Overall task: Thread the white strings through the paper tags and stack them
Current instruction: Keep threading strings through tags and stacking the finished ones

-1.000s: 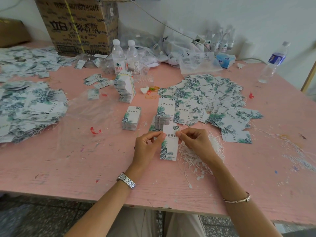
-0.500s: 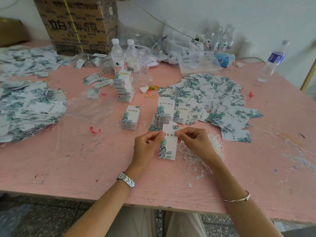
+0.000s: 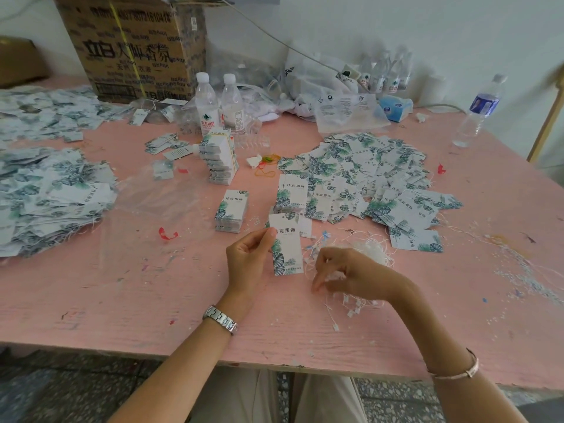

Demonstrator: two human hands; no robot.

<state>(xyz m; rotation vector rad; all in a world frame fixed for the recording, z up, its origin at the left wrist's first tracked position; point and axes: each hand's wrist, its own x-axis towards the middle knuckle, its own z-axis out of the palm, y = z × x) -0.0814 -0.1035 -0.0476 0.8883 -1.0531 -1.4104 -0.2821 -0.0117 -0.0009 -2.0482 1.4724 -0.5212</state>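
Note:
My left hand [image 3: 248, 261] pinches a white paper tag [image 3: 287, 244] with green leaf print, held upright above the pink table [image 3: 122, 288]. My right hand [image 3: 348, 274] is lower, over the tangle of white strings [image 3: 366, 257], fingers curled down and pinching at the strings; the motion blurs it. A small stack of tags [image 3: 232, 210] lies left of the held tag, another stack [image 3: 291, 195] sits just behind it. A large loose heap of unthreaded tags [image 3: 363, 172] spreads behind right. A pile of threaded tags [image 3: 45, 193] lies at far left.
A taller tag stack [image 3: 219, 157] and two water bottles [image 3: 219, 105] stand mid-back. A cardboard box [image 3: 131, 47] is behind left, plastic bags [image 3: 329, 93] behind centre, another bottle [image 3: 476, 114] at right. A clear plastic sheet [image 3: 158, 199] lies left of centre.
My right hand has left the top of the tag and dropped to the string tangle. My left hand now holds the tag alone, slightly raised.

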